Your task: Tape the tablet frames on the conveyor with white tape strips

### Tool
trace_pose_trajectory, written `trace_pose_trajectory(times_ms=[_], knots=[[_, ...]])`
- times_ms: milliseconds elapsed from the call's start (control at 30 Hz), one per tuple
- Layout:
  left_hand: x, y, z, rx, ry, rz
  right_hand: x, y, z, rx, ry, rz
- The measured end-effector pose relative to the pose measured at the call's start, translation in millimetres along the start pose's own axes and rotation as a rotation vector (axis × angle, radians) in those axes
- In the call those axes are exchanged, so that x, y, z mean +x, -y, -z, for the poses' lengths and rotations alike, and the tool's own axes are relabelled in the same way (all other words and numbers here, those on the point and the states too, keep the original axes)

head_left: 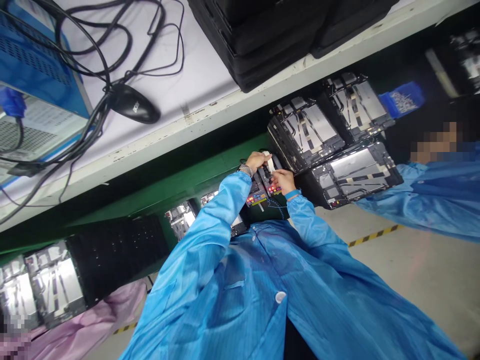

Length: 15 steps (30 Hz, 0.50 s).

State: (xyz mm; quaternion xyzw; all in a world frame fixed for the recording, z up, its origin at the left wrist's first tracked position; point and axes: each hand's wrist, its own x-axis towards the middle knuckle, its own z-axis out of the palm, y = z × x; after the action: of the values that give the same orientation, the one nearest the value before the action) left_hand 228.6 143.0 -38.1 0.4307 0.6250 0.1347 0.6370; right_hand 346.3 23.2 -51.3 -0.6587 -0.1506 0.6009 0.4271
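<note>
Mid-frame, the left hand (257,160) has nearly closed fingers pinching a white strip (269,163); the right hand (285,182) curls its fingers at the strip's lower end — gripping or not, I cannot tell. 2 red-lit devices (256,195) crowd below; black trays (279,142) edge the right; bare green counter (210,175) opens left — fingertips blurred.

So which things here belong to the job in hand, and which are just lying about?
Likely part of the job:
white strip at the hands
devices with lit red displays
perhaps the silver-faced units alongside

Likely just lying about:
black mouse
tangled cables
stacked black trays
</note>
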Motion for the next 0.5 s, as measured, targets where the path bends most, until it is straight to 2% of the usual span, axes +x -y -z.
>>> trace_pose_trajectory(times_ms=[233, 400, 433, 500], knots=[[11, 13, 1.0, 0.255, -0.055, -0.043, -1, -2, -2, -0.017, -0.011, -0.027], [15, 14, 8.5, 0.454, -0.183, -0.200, 2, -2, -4, -0.038, -0.022, -0.057], [15, 14, 11.1, 0.466, -0.175, -0.251, 3, -1, -4, -0.042, -0.021, -0.063], [17, 15, 16.5, 0.501, -0.083, -0.356, 3, -1, -4, -0.041, -0.017, -0.069]])
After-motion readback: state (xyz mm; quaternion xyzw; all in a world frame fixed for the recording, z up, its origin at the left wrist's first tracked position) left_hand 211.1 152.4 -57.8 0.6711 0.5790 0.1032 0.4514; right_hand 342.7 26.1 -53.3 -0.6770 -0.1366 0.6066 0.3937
